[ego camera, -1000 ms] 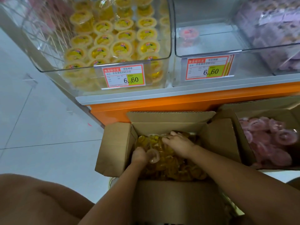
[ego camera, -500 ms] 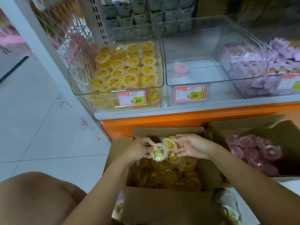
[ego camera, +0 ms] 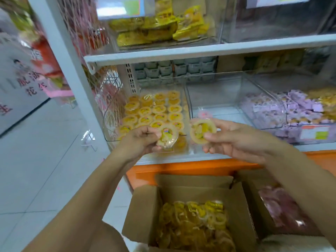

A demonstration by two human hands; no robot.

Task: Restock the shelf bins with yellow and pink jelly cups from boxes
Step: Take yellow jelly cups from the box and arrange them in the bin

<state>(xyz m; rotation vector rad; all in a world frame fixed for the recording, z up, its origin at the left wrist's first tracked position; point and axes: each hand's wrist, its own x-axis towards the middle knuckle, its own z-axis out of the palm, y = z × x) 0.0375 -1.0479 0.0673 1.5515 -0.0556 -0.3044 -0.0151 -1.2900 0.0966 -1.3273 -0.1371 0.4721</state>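
My left hand [ego camera: 141,140] holds a yellow jelly cup [ego camera: 168,135] in front of the clear bin of yellow cups [ego camera: 154,113]. My right hand [ego camera: 236,140] pinches a second yellow jelly cup [ego camera: 201,130] in front of the neighbouring clear bin [ego camera: 214,99], which holds a single pink cup [ego camera: 205,114]. Below, an open cardboard box [ego camera: 145,211] is full of yellow cups [ego camera: 196,226]. To its right stands a second box with pink cups [ego camera: 281,208].
A bin of purple and yellow packets [ego camera: 291,110] sits at the right of the shelf. The upper shelf [ego camera: 200,50] carries yellow snack bags. An orange base [ego camera: 181,168] runs under the bins. White tiled floor [ego camera: 45,160] lies to the left.
Both hands lifted out of the yellow box, each with a cup, and rose to the front of the bins. The view tilted upward, showing the upper shelf.
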